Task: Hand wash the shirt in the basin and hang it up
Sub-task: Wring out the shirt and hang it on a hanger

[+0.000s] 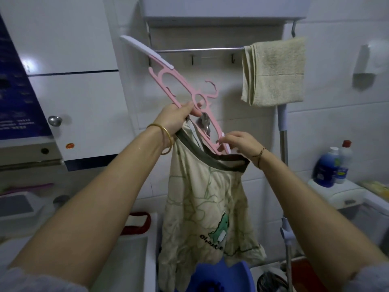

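Washing looks done: the shirt (208,209) hangs above the basin (223,277). The left hand (176,119) clamps hanger (181,89) and collar; the right hand (240,142) pinches the hanger's lower end into the neck. Hanging remains.

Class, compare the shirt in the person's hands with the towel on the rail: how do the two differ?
The shirt carries a green printed pattern and a dinosaur picture; the towel is plain. The shirt has a dark neckband; the towel has none. The shirt is held by both hands while a pink hanger goes into its neck; the towel hangs folded over the rail, untouched. Both are pale beige cloth.
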